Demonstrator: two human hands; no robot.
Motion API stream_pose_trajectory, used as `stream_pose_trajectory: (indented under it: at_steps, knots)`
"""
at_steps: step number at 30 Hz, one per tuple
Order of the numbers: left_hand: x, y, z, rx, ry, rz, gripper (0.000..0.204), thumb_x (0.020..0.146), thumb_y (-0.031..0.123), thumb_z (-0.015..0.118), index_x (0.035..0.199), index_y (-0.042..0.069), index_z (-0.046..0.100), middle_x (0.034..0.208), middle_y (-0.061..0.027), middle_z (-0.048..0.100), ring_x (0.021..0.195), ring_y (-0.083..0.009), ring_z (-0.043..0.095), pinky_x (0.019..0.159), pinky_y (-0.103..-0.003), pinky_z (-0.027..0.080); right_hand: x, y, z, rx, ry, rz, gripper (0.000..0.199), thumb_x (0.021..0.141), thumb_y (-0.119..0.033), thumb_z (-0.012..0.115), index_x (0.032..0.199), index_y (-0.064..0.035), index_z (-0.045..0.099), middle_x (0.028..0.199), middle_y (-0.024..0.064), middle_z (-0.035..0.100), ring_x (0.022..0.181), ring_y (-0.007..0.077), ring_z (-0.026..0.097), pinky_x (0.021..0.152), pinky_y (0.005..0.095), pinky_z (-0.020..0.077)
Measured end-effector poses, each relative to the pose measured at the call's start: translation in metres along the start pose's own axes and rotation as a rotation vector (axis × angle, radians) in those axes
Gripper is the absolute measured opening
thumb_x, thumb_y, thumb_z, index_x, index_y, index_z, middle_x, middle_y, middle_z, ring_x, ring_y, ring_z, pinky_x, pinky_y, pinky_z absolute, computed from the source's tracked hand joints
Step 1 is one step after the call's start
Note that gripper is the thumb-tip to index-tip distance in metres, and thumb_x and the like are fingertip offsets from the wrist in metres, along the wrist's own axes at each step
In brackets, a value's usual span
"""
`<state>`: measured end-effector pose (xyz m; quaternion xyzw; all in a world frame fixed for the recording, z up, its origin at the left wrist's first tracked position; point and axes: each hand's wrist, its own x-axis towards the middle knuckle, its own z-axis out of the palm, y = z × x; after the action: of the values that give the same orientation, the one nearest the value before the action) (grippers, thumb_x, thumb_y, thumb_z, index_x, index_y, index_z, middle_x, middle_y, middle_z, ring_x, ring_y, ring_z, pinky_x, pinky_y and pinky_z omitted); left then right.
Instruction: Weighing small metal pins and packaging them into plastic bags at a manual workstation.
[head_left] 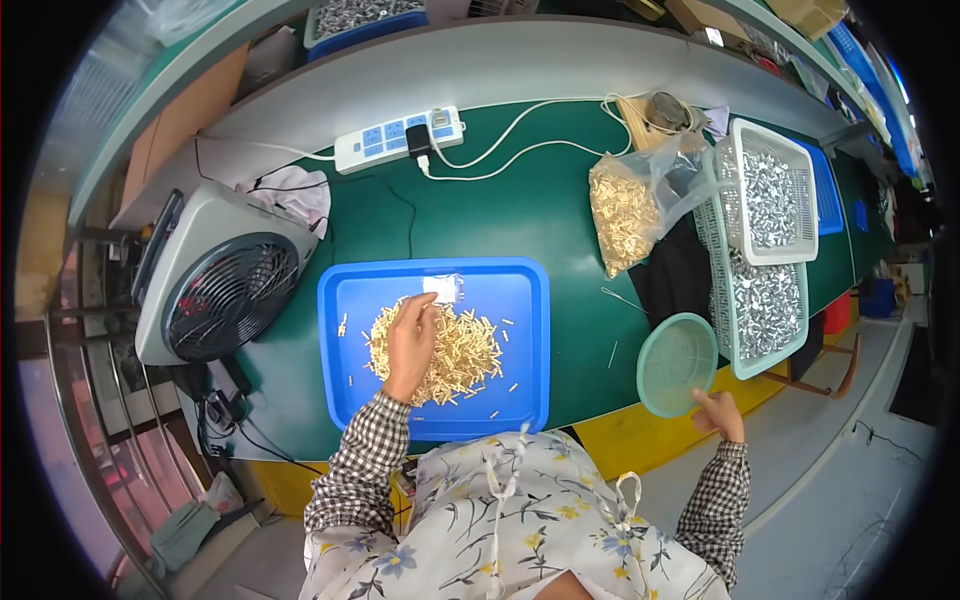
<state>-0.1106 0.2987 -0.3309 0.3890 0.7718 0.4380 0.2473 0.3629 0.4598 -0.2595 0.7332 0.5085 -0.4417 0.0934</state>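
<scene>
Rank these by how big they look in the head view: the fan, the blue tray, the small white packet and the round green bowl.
Largest to smallest, as they look:
1. Blue tray
2. Fan
3. Round green bowl
4. Small white packet

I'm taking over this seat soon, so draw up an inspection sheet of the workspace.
Surface: green table, partly covered.
Job's things: blue tray with a heap of gold-coloured pieces, some loose around it; white packet at the heap's far edge; green bowl to the right.
Clutter: clear bag of similar pieces, black cloth, white basket and green basket of silvery pieces.
Grips: left hand at the packet, right hand at the bowl's rim; how firmly is unclear.
Cables: white cables by the power strip; black cord near left.
Surroundings: fan left, shelf behind.
</scene>
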Motion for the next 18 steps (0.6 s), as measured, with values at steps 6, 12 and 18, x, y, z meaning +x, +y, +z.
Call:
stream_pose_trajectory:
  at_steps: [6, 12, 18]
  knots:
    - [-0.037, -0.020, -0.029, 0.094, 0.197, -0.045, 0.019, 0.086, 0.003, 0.052, 0.105, 0.002, 0.058, 0.098, -0.0115, 0.059, 0.082, -0.0195, 0.059, 0.067, -0.028, 0.047, 0.042, 0.052, 0.037, 0.551, 0.052, -0.118, 0.026, 0.084, -0.023, 0.060, 0.090, 0.0017, 0.060, 0.069, 0.0065, 0.062, 0.049, 0.0130, 0.057, 0.043, 0.0198, 0.0456]
    - [-0.041, -0.036, -0.043, 0.185, 0.295, 0.126, 0.021, 0.086, 0.002, 0.051, 0.106, 0.000, 0.055, 0.104, -0.0160, 0.056, 0.093, -0.0288, 0.056, 0.079, -0.034, 0.046, -0.006, -0.011, 0.049, 0.610, -0.393, -0.198, 0.024, 0.084, -0.014, 0.059, 0.101, 0.0018, 0.059, 0.083, 0.0064, 0.063, 0.070, 0.0137, 0.061, 0.060, 0.0255, 0.0518]
    - [0.032, -0.046, -0.069, 0.442, 0.314, 0.178, 0.029, 0.083, 0.007, 0.055, 0.110, -0.002, 0.050, 0.119, -0.0197, 0.047, 0.112, -0.0355, 0.043, 0.096, -0.041, 0.035, -0.002, -0.144, 0.091, 0.715, -0.441, -0.451, 0.025, 0.085, -0.014, 0.057, 0.105, 0.0011, 0.057, 0.087, 0.0058, 0.063, 0.070, 0.0116, 0.060, 0.059, 0.0243, 0.0503]
